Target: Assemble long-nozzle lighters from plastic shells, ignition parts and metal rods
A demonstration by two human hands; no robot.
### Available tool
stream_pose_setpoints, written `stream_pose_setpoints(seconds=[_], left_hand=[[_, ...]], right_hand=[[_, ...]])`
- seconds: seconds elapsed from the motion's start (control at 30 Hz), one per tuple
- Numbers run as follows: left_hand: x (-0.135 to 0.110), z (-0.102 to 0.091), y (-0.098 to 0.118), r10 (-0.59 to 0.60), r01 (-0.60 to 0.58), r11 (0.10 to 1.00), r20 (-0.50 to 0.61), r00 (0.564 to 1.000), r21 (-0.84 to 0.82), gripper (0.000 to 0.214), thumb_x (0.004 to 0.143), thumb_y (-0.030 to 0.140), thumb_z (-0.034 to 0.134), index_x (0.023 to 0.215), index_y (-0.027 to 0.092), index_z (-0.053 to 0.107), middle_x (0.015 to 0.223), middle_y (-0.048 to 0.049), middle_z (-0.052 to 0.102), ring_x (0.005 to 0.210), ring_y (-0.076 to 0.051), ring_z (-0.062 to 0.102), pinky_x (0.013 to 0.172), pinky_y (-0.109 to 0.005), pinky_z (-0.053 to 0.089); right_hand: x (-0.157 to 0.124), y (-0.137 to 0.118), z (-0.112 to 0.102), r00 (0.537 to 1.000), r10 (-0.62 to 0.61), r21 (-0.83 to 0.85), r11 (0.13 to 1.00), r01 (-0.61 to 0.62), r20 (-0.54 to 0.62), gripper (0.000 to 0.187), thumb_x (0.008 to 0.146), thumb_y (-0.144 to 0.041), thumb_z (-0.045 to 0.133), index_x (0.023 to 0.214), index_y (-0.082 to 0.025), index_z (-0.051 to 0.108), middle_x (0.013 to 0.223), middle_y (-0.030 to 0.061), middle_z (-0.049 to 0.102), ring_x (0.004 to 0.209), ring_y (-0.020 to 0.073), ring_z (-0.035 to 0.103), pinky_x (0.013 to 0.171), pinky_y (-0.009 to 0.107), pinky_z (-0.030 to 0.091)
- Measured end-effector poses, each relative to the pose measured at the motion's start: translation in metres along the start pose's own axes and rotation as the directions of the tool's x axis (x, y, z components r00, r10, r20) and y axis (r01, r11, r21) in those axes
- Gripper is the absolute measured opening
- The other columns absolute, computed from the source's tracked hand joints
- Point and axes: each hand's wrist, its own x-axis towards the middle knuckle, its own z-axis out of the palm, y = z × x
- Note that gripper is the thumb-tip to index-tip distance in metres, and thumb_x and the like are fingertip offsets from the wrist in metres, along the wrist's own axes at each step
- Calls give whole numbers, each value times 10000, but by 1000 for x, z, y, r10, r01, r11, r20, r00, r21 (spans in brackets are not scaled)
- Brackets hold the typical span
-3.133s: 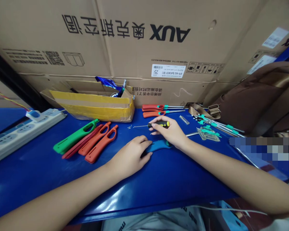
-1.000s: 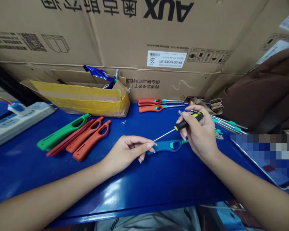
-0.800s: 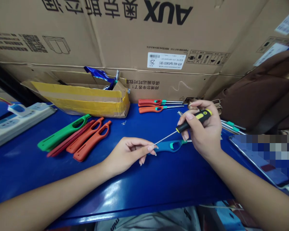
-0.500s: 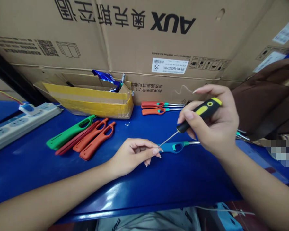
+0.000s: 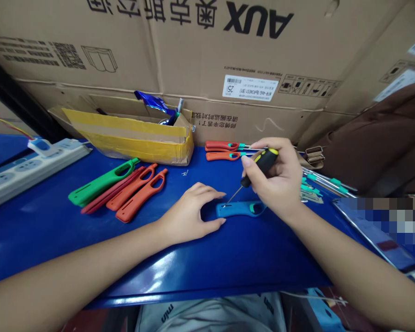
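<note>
My right hand (image 5: 276, 177) grips a black-and-yellow screwdriver (image 5: 264, 162), its thin shaft slanting down to the left. The shaft's tip is at the butt end of a blue long-nosed lighter (image 5: 233, 210) lying on the table; a tiny pale bit, perhaps a screw, shows there. My left hand (image 5: 192, 212) rests open on the tabletop, thumb and forefinger apart on either side of that end, without clearly touching it. My right hand hides the lighter's metal nozzle. Several small screws (image 5: 184, 173) lie loose farther back.
Left are a green handle shell (image 5: 102, 183) and several red and orange ones (image 5: 141, 196). Behind stand a yellow-taped carton (image 5: 134, 144) and red lighters (image 5: 222, 156). Metal nozzle rods (image 5: 327, 180) and a phone (image 5: 376, 235) lie right. A power strip (image 5: 38, 168) sits far left.
The screwdriver's tip has moved from my left fingertips down onto the blue lighter. My left hand has opened its pinch and lowered beside the lighter's end. My right hand has moved left.
</note>
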Motion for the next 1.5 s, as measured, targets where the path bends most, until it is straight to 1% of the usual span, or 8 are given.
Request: stream_pose_setpoints(seconds=[0.13,0.23,0.6,0.77,1.1,1.2,1.33,1.5], left_hand=[[-1,4,-3,23,-23,1000,22,999,-10,388,830,261,771,1199,161,700,1132,-82,738,1063,-252,642,1002,-439,504],[-1,5,-5,35,-34,999,25,999,-13,357,842,257,765,1183,168,703,1118,-74,745,1038,-247,657,976,-431,515],[-2,5,-5,45,-44,999,28,999,-29,332,864,256,752,1182,174,703,1125,-71,747,1056,-250,658,976,-439,512],[-2,5,-5,46,-45,998,25,999,-36,321,867,255,746,1178,189,702,1130,-69,747,1059,-249,660,986,-441,512],[-2,5,-7,60,-59,998,28,998,-32,323,870,247,749,1180,170,700,1131,-71,742,1066,-243,655,988,-415,510],[-2,5,-7,54,-53,998,30,998,-30,313,872,252,747,1172,175,704,1130,-70,740,1059,-246,652,987,-425,510],[-1,4,-6,51,-50,998,37,998,-40,305,868,248,748,1165,189,709,1118,-66,740,1050,-243,653,982,-424,511],[-1,4,-6,47,-45,998,36,998,-42,309,866,251,747,1170,205,712,1117,-65,742,1043,-242,659,978,-428,517]], right_hand=[[-7,3,2,999,-32,-47,998,33,22,248,874,-265,754,1062,-254,592,859,-8,647,587,119,625,491,254,534],[-9,3,3,998,-46,-50,998,48,40,247,874,-243,745,1067,-247,591,879,-4,654,625,125,644,541,266,550],[-10,4,5,997,-49,-59,997,53,61,230,886,-251,731,1065,-244,587,823,-17,637,607,130,641,537,270,541],[-11,5,5,996,-65,-92,993,71,67,213,898,-284,721,1060,-242,590,885,10,660,660,148,664,568,287,561],[-11,4,5,988,-136,-138,980,145,72,248,882,-311,747,1070,-249,598,961,10,666,676,133,669,598,268,568],[-10,3,3,985,-119,-174,975,140,125,304,858,-300,761,1109,-256,595,969,18,664,713,156,677,631,294,581],[-9,1,-1,968,-68,-97,991,94,242,393,856,-222,714,1212,-276,555,936,22,642,709,173,668,592,298,585],[-10,-1,-5,960,-77,-119,987,112,268,414,852,-227,736,1223,-265,559,943,25,659,718,166,676,553,264,567]])
